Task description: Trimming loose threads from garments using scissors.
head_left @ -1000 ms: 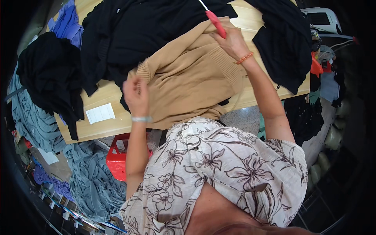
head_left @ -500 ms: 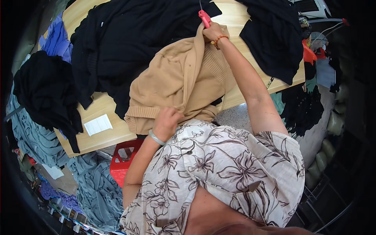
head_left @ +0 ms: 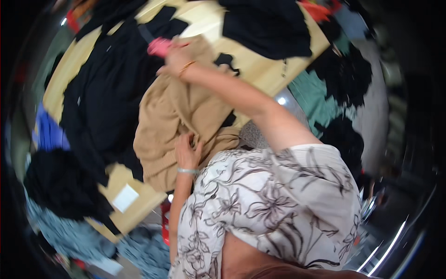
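A tan knit cardigan (head_left: 158, 118) with a ribbed edge lies bunched across the table's near side, against my body. My left hand (head_left: 187, 154) rests at its front band, fingers curled at a fold and thumb a little apart. Over the cardigan's far end, my right hand (head_left: 176, 61) is closed around a pink-red handheld tool (head_left: 159, 47), blurred by motion. The tool's working end cannot be made out. Large black knit garments (head_left: 104, 88) spread beneath and left of the cardigan.
Another black garment (head_left: 267, 30) covers the table's far right. A white paper (head_left: 125, 198) lies on the wooden table (head_left: 151, 203) at near left, by a black heap (head_left: 65, 183). Grey-blue fabric (head_left: 74, 235) hangs lower left; green cloth (head_left: 316, 95) lies off the right edge. A red stool (head_left: 166, 223) stands below.
The view has turned, so the table appears tilted. My right hand and the tool have moved left and nearer over the cardigan. My left hand's fingers have straightened somewhat on the cloth.
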A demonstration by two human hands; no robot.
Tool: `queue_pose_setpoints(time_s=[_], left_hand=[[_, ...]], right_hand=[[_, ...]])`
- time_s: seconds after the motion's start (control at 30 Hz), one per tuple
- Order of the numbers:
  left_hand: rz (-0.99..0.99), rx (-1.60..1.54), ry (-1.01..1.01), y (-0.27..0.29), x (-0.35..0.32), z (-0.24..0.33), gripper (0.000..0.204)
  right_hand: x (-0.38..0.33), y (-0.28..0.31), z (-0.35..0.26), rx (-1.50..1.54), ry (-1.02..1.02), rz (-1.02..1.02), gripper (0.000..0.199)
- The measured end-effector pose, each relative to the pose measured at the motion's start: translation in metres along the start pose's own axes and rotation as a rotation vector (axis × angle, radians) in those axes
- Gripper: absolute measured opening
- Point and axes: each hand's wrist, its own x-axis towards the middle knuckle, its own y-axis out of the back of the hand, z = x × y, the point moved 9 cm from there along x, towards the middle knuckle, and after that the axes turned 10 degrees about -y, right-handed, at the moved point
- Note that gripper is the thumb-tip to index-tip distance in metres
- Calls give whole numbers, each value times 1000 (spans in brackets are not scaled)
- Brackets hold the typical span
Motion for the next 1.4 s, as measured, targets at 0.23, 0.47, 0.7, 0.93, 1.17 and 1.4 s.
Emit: queue_pose_setpoints(time_s=[0.23, 0.47, 0.7, 0.93, 1.17, 1.4], left_hand=[[-53, -59, 98, -5, -7, -17, 24], [323, 373, -321, 106, -18, 49, 26], [-164, 362, -157, 49, -54, -7, 27], [-232, 182, -104, 52, -51, -23, 36], [-260, -54, 91, 52, -63, -52, 30], [-109, -250, 223, 53, -79, -72, 26]], right_hand=[[8, -23, 31, 119, -126, -14, 24], [-60, 123, 126, 849, 128, -95, 45], [-145, 71, 270, 539, -297, 64, 50], [-148, 57, 218, 289, -260, 74, 40], [-193, 72, 167, 26, 30, 106, 31], [-238, 77, 126, 206, 170, 4, 43]])
